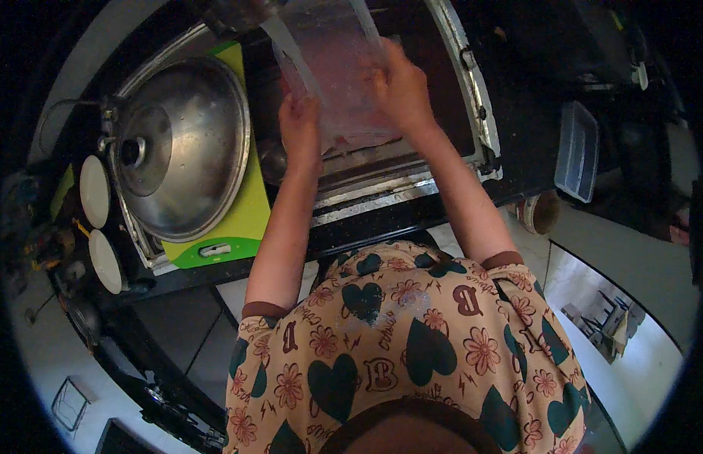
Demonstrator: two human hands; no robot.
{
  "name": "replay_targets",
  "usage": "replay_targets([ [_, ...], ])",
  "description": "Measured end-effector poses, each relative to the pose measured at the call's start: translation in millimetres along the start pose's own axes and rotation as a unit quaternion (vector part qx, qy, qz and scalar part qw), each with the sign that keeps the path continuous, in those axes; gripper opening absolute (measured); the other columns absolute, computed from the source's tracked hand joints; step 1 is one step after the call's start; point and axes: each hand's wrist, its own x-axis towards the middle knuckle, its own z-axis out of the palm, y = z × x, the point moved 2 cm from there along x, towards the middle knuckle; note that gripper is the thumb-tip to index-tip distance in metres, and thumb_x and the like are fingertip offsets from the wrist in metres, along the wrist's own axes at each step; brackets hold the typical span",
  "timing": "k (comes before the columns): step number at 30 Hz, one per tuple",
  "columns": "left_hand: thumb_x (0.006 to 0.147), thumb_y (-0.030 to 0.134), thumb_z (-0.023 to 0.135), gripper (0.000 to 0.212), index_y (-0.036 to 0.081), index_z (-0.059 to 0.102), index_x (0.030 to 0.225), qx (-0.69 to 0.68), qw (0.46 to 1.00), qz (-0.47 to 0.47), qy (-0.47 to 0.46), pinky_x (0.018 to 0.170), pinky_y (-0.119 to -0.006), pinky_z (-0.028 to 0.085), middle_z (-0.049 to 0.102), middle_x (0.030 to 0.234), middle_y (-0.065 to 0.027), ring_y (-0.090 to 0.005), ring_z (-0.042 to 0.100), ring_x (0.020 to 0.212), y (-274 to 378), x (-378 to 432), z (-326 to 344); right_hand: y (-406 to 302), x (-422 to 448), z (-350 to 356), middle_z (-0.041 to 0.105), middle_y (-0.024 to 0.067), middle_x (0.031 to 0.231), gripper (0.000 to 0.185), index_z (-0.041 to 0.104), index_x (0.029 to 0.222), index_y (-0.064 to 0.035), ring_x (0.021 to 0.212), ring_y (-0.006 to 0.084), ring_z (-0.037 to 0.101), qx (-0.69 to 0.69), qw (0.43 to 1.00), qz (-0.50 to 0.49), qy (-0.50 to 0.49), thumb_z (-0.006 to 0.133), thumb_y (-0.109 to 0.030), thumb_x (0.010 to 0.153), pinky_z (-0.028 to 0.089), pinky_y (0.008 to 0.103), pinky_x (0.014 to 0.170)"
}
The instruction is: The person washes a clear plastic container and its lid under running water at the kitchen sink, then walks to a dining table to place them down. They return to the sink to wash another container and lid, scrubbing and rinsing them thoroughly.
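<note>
Both hands hold a clear plastic bag (346, 85) with pinkish contents over a dark sink basin (436, 108). My left hand (300, 122) grips its left side, fingers curled. My right hand (401, 91) grips its right side, higher up. Pale strips, perhaps the bag's edges, run up from both hands; their upper ends are blurred or cut off. To the left of my left hand, a large domed metal lid (187, 164) with a black knob lies on a green cutting board (232, 221). What exactly is inside the bag is too blurred to tell.
Two pale oval dishes (95, 192) stand at the left of the sink's metal rim (380, 196). A clear rectangular plastic container (577, 152) sits at the right on the dark counter (524, 125). Below it is a round tub (539, 214). A tap-like metal fitting (107, 116) is at the upper left.
</note>
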Motion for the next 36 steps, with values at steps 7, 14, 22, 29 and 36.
replay_targets([
  [7, 0.078, 0.064, 0.050, 0.088, 0.001, 0.028, 0.135, -0.354, 0.890, -0.199, -0.206, 0.100, -0.049, 0.034, 0.041, 0.131, -0.0222, -0.0362, 0.042, 0.119, 76.3, 2.3, -36.0, -42.7, -12.1, -21.0, 0.062, 0.0103, 0.104, 0.047, 0.053, 0.119, -0.0107, 0.094, 0.0273, 0.061, -0.097, 0.961, -0.260, -0.010, 0.057, -0.003, 0.073, 0.051, 0.0354, 0.073],
  [14, 0.087, 0.032, 0.052, 0.054, 0.004, 0.036, 0.130, -0.355, 0.865, -0.199, -0.295, 0.099, -0.051, 0.036, 0.040, 0.133, -0.0204, -0.0385, 0.042, 0.120, 59.4, 4.4, -40.7, -12.5, -40.3, -9.3, 0.051, 0.0113, 0.124, 0.055, 0.047, 0.126, -0.0111, 0.114, 0.0312, 0.049, -0.100, 0.937, -0.313, -0.117, 0.061, -0.030, 0.076, 0.041, 0.0433, 0.092],
  [22, 0.081, 0.012, 0.056, 0.056, 0.006, 0.034, 0.132, -0.235, 0.929, -0.160, -0.236, 0.092, -0.045, 0.045, 0.042, 0.131, -0.0147, -0.0305, 0.048, 0.116, 39.4, -25.1, -30.3, -23.4, -32.1, 53.2, 0.040, 0.0149, 0.135, 0.047, 0.044, 0.128, -0.0082, 0.127, 0.0323, 0.034, 0.003, 0.965, -0.178, -0.190, 0.045, -0.034, 0.089, 0.025, 0.0502, 0.103],
  [29, 0.078, 0.006, 0.059, 0.062, 0.009, 0.031, 0.133, -0.284, 0.914, -0.141, -0.254, 0.090, -0.052, 0.046, 0.036, 0.135, -0.0185, -0.0396, 0.046, 0.115, 55.7, -57.5, -34.6, 41.4, 14.1, 62.8, 0.040, 0.0159, 0.135, 0.047, 0.046, 0.125, -0.0052, 0.127, 0.0335, 0.033, -0.152, 0.985, -0.035, -0.076, 0.047, -0.035, 0.089, 0.024, 0.0520, 0.102],
  [36, 0.077, 0.005, 0.062, 0.063, 0.007, 0.032, 0.133, -0.098, 0.957, -0.186, -0.201, 0.084, -0.048, 0.050, 0.042, 0.132, -0.0168, -0.0377, 0.054, 0.107, 5.0, -46.9, -34.7, -37.1, -43.5, 84.2, 0.043, 0.0191, 0.132, 0.048, 0.051, 0.121, -0.0052, 0.124, 0.0363, 0.036, -0.131, 0.966, -0.215, -0.062, 0.049, -0.037, 0.085, 0.021, 0.0510, 0.105],
])
